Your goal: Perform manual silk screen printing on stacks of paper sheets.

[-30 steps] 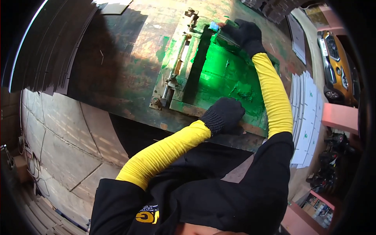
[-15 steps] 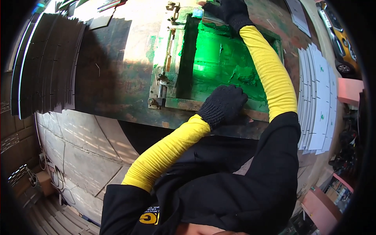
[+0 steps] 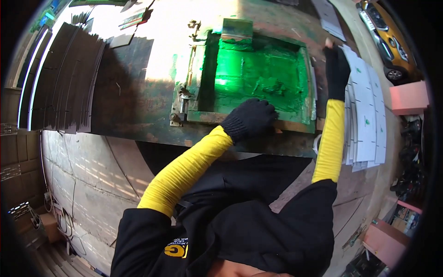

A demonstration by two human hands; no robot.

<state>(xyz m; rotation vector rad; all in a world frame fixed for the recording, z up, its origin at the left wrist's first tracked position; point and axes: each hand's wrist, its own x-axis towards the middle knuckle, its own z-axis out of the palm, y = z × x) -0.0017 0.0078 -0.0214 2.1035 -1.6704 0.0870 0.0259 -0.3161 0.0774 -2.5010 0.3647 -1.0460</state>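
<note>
A wooden screen-printing frame (image 3: 240, 119), its mesh coated in thick green ink (image 3: 258, 69), lies on the stained worktable. My left hand (image 3: 251, 120), in a black knit glove, is curled closed over the frame's near edge. At the far left inside the frame, a squeegee (image 3: 237, 30) stands by itself, its lower edge in the ink. My right hand (image 3: 337, 67), gloved with a bare fingertip showing, is right of the frame. It extends over the inner edge of a fanned stack of white printed sheets (image 3: 367, 106), fingers stretched forward and partly hidden; contact cannot be made out.
Metal hinge clamps (image 3: 183, 99) hold the frame's left side. A tall stack of dark-edged boards (image 3: 60, 78) stands at the left. More white sheets (image 3: 328, 19) lie at the far right. A roll of tape (image 3: 317, 144) sits by the table's near edge.
My right hand has let go of the squeegee at the far end and moved right and nearer, to the white sheets. The left hand stays on the frame's near edge.
</note>
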